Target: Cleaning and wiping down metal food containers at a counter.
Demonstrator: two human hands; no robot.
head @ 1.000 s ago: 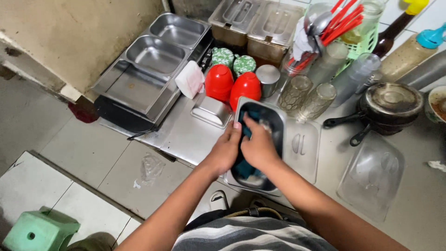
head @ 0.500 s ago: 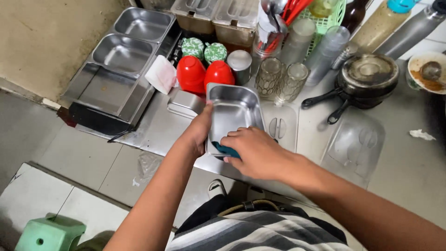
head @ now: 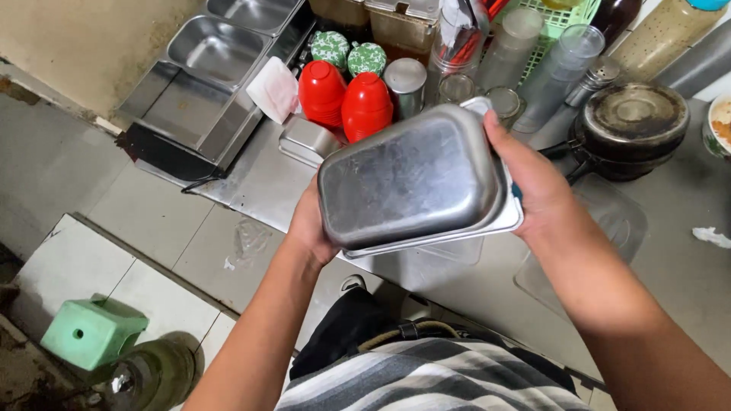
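Fingers (head: 509, 129) of 2 hands clasp the upturned steel pan (head: 411, 179) (bottom facing up) between them.

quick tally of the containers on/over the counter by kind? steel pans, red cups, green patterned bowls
Steel pans: 5 — one bottom-up in the hands, a small one on the counter, three in the rack
Red cups, upside down: 2
Green patterned bowls: 2
Total: 9

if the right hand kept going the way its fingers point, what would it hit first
Probably the small clear glass jars just beyond the rim of the upturned rectangular steel pan that the right hand grips. Depth is unclear, so it might pass above them.
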